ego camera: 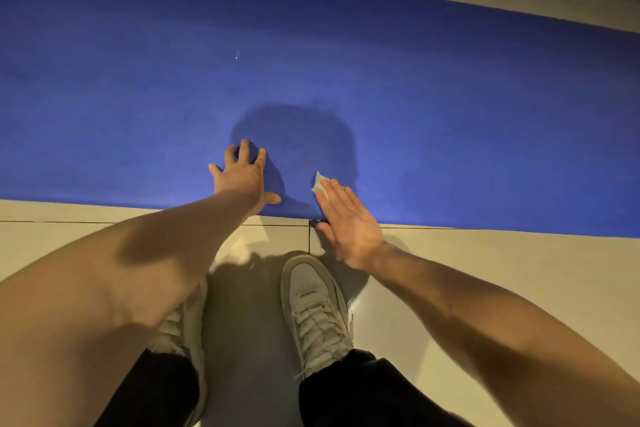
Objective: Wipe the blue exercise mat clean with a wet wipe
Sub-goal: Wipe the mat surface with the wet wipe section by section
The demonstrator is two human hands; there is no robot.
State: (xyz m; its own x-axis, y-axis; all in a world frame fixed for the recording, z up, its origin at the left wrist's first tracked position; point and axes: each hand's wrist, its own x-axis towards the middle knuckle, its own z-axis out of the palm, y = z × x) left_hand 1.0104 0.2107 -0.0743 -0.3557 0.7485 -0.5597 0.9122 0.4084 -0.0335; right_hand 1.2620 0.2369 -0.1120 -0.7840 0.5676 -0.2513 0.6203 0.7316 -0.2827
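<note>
The blue exercise mat [346, 80] lies flat across the tiled floor, filling the upper half of the view. My left hand [242, 177] rests on the mat near its front edge with fingers spread. My right hand [346, 222] lies flat with straight fingers over the mat's front edge, pressing a small white wet wipe [320, 183] onto the mat; only the wipe's far corner shows past my fingertips. A tiny white speck [237, 56] sits on the mat farther back.
Beige floor tiles [485, 253] run along the mat's front edge and behind its far edge. My two white sneakers [315, 308] stand on the floor just below my hands, with dark trouser legs at the bottom.
</note>
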